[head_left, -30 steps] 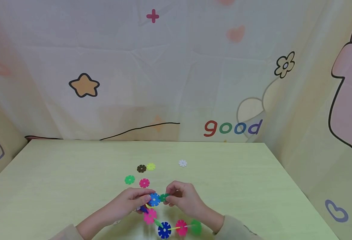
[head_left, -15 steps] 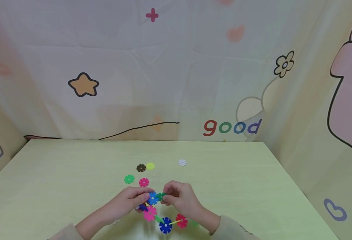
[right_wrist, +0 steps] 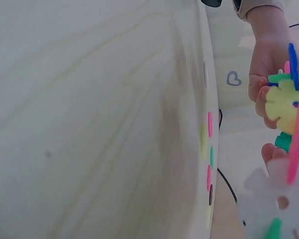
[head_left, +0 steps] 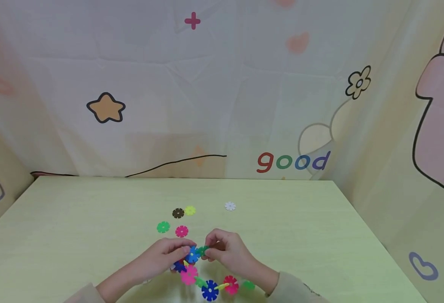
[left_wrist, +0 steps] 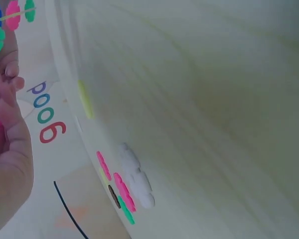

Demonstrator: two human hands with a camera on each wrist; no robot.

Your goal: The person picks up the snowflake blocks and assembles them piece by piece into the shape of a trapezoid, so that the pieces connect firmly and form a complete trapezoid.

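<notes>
Left wrist view shows two pink notched discs (left_wrist: pixel 124 192) lying on the table (head_left: pixel 301 223); head view shows just one there. Left hand (head_left: pixel 170 253) pinches a light-blue notched disc (head_left: pixel 192 254), right hand (head_left: pixel 223 250) a dark-green notched disc (head_left: pixel 203 251) meeting it. Below both hands stretches a linked disc chain (head_left: pixel 189 274).

Here's a bright blue disc (head_left: pixel 194 257), there's a deep green disc (head_left: pixel 202 251), now a pink disc (head_left: pixel 187 275), a navy disc (head_left: pixel 207 291), a yellow disc (head_left: pixel 222 286) and a rosy red disc (head_left: pixel 229 286)! Look, a brown disc (head_left: pixel 176 213), a lemon disc (head_left: pixel 190 210), a white disc (head_left: pixel 227 206), a mint disc (head_left: pixel 163 227), a magenta disc (head_left: pixel 180 232)! The surface (head_left: pixel 282 223) shows pale yellow-green, the sleeve (head_left: pixel 291 290) beige, and the backdrop (head_left: pixel 161 97) carries a black-edged orange star (head_left: pixel 106 108) and red, green, blue and purple lettering (head_left: pixel 296 161)!
</notes>
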